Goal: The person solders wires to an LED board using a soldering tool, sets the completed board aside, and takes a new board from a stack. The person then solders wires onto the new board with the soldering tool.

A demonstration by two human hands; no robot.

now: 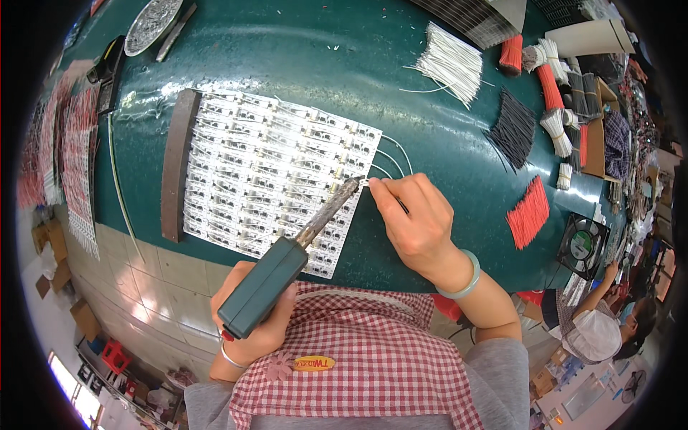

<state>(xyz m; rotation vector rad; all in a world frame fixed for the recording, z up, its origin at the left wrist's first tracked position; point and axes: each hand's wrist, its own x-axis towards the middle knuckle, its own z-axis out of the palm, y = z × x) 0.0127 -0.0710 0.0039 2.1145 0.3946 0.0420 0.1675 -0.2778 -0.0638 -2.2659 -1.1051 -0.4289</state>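
Note:
My left hand [271, 328] is closed around the dark green handle of a soldering iron [264, 287]. The iron's worn metal barrel slants up to the right, and its tip is at the right edge of a white circuit board panel [247, 179]. The panel carries rows of small dark parts. At the same edge my right hand [419, 222] pinches a thin white wire [365, 183], its end close to the iron's tip. The fingers hide most of that wire. Several white wires [396, 147] curve out from the panel's edge just above.
A brown bar [178, 168] lies along the panel's left side. Bundles of white [451, 63], black [512, 129] and red wires [528, 213] lie to the right, near a small fan [582, 245]. A metal dish [152, 27] is at the far left. Another person [598, 330] works at the right.

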